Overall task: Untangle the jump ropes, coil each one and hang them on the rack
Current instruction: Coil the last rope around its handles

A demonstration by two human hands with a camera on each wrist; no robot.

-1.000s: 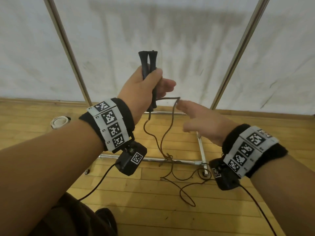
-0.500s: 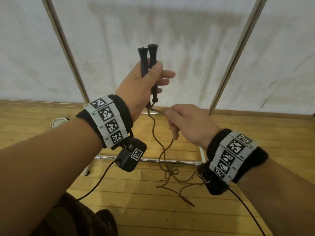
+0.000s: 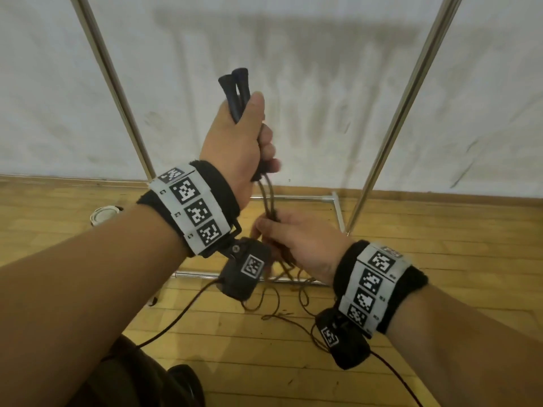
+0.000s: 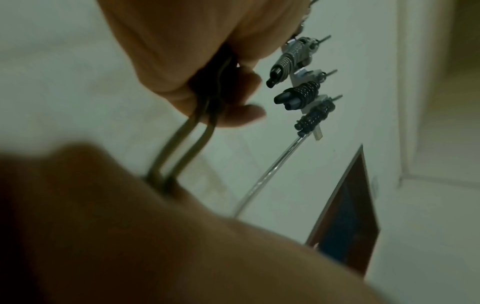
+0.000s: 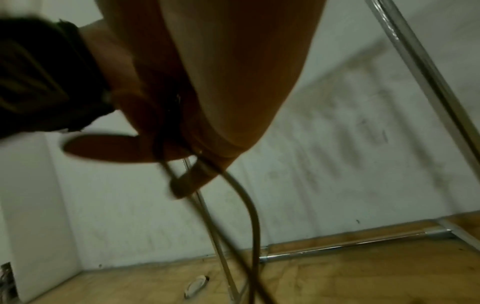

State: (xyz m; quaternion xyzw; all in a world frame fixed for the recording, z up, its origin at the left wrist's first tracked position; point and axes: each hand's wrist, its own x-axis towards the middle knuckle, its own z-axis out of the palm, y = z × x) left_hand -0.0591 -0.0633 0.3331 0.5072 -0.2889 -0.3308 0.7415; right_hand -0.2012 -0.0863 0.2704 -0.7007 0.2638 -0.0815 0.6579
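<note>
My left hand (image 3: 241, 142) is raised and grips the two black handles (image 3: 236, 92) of a jump rope upright, side by side. The brown rope (image 3: 269, 198) drops from the handles in two strands into my right hand (image 3: 291, 239), which curls round them just below the left wrist. Below the right hand the rope (image 3: 282, 315) trails in loose tangled loops on the wooden floor. In the left wrist view the two strands (image 4: 182, 148) run down from my left fist (image 4: 207, 82). Several coiled ropes (image 4: 298, 94) hang on the rack's top bar.
The chrome rack (image 3: 393, 124) stands in front of me against a white wall, its uprights to left and right and its base bars (image 3: 296, 198) on the floor. A small white round object (image 3: 102, 214) lies on the floor at left. My shoe (image 3: 185, 386) shows at the bottom.
My left hand has turned and lifted the handles. My right hand went from an open reach to grasping both rope strands and slid down them, nearer the left wrist.
</note>
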